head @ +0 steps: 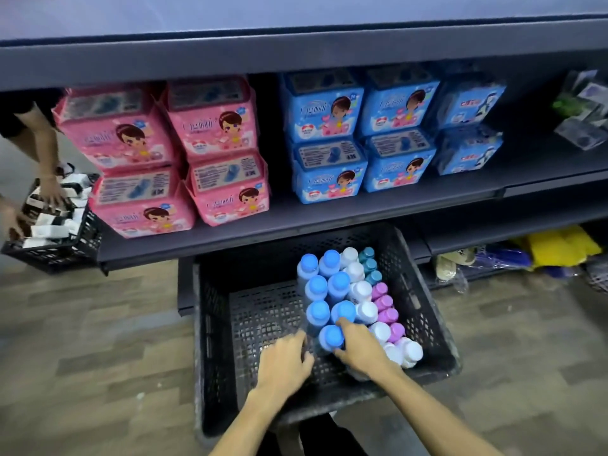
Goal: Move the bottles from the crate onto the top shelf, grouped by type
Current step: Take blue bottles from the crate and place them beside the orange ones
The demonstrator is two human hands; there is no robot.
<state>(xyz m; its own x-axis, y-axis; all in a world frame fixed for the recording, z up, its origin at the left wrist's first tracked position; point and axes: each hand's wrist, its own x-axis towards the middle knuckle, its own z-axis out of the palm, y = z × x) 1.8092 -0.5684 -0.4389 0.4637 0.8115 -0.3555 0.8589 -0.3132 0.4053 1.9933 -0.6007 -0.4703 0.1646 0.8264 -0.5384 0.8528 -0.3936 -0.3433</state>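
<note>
All the bottles [348,301] I can see stand in the black crate [427,324] on the floor, packed to its right side in rows by cap colour: blue, white, teal, purple. My right hand [360,348] curls around the nearest blue-capped bottle [330,337]; my left hand [286,360] sits loosely curled beside it, holding nothing. I judge the task barely begun, since the top shelf [296,14] shows no bottles in view.

Bottles [348,301] fill crate [214,324] (right side), below shelf [296,218].
</note>
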